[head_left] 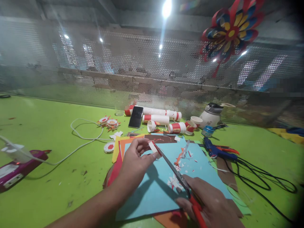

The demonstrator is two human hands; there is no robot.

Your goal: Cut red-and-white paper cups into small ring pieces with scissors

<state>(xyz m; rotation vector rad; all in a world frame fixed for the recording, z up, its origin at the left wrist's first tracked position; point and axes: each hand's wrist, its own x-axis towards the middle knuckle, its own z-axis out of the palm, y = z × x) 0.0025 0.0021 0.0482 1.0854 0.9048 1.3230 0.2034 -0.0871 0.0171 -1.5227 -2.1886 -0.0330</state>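
My left hand [140, 156] pinches a small white and red piece of paper cup [155, 148] between thumb and fingers, above a light blue sheet of paper [152, 196]. In my right hand [209, 199] is a pair of scissors [177, 174] with red handles, its blades pointing up and left. The blade tips reach the piece's red edge; whether they are cutting into it I cannot tell. Below the blades, white and red paper scraps [175, 182] lie scattered on the blue sheet, beside an orange paper strip [179, 156].
A blue glue gun [217, 150] with a looping black cord lies at right. Behind the papers are a phone [136, 117], paper cups [177, 128], cup tubes [155, 119] and a kettle [211, 115]. A purple power strip [22, 171] with a white cable sits at left.
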